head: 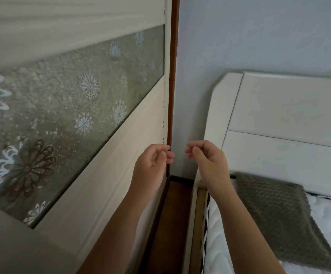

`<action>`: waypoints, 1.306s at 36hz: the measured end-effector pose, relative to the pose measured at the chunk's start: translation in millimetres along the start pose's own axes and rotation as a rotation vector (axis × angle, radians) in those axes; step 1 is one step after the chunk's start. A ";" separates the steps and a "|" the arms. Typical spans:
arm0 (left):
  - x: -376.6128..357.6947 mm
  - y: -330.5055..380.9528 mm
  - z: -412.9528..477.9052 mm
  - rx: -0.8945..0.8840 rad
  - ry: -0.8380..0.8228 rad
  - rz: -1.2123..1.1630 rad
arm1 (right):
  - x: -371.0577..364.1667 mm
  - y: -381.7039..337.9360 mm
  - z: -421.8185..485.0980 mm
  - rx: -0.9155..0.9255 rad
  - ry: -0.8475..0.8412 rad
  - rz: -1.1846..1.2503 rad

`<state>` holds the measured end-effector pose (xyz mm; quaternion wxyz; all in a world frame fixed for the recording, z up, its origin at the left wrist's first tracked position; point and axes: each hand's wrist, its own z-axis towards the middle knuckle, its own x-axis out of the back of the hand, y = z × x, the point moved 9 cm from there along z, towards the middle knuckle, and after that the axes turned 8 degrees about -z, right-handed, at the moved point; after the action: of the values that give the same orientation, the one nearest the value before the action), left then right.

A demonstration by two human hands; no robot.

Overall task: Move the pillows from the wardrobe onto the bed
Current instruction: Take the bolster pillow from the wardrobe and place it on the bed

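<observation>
The wardrobe's sliding door (109, 165) fills the left half of the head view: pale wood with a frosted glass band of flower patterns. It is closed against its brown frame (174, 76). My left hand (154, 161) hovers at the door's right edge, fingers curled, fingertips touching or nearly touching that edge. My right hand (208, 159) is raised beside it, fingers loosely curled, holding nothing. The bed (328, 224) lies at the right with a white quilted mattress. A grey knitted pillow (275, 214) rests on it near the white headboard (289, 115). No pillows inside the wardrobe are visible.
A pale blue wall (249, 36) stands behind the bed. A narrow strip of brown floor (172, 224) runs between the wardrobe and the bed frame (192, 224).
</observation>
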<state>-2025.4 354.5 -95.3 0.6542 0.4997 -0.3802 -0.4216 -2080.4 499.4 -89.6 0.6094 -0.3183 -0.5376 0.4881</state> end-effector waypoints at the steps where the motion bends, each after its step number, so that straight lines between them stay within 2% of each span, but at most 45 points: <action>1: 1.3 0.6 -5.6 -0.002 -0.010 0.000 | -0.5 0.9 -8.4 -0.003 -0.006 -0.010; 12: 33.3 -14.7 -110.0 0.074 -0.015 -0.029 | -15.0 15.6 -124.7 -0.108 0.004 -0.051; 20: 54.4 -19.3 -154.2 0.123 -0.021 -0.055 | -24.2 7.9 -174.6 -0.145 0.010 -0.010; 28: 59.9 -13.6 -148.7 0.135 0.021 -0.073 | -29.0 -0.3 -162.5 -0.131 -0.028 -0.005; 37: 53.3 1.7 -123.7 0.120 -0.022 -0.028 | -29.1 -11.0 -118.9 -0.083 -0.052 -0.005; 47: 99.7 7.7 -142.4 0.090 0.073 -0.077 | -62.9 -37.2 -129.8 -0.017 -0.116 0.012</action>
<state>-1857.8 310.2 -110.2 0.6278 0.5578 -0.3553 -0.4104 -1942.1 446.3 -105.7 0.5715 -0.2978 -0.5743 0.5048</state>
